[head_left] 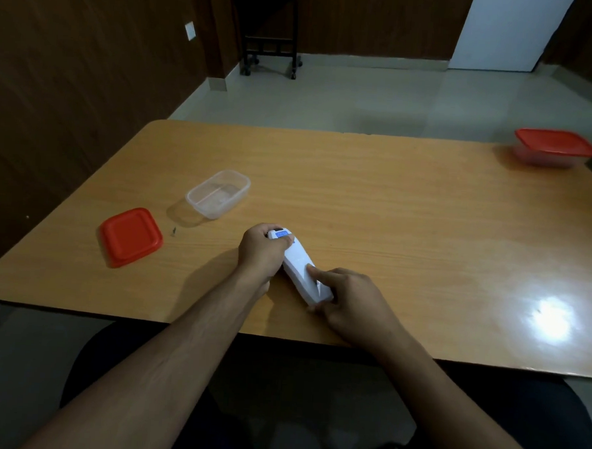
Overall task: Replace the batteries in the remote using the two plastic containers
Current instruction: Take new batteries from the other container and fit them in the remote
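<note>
A white remote (297, 269) lies on its face on the wooden table (391, 202), near the front edge. My left hand (260, 250) grips its far end, where a small blue label shows. My right hand (348, 302) holds the near end, with a finger pressed on the remote's back. An open clear plastic container (218, 193) stands to the left, and nothing shows inside it. Its red lid (130, 237) lies flat beside it. A second container with a red lid on (554, 148) sits at the far right corner.
A tiny dark object (174, 231) lies between the red lid and the remote. A dark wheeled stand (270, 34) is on the floor beyond the table. Glare marks the tabletop at the right.
</note>
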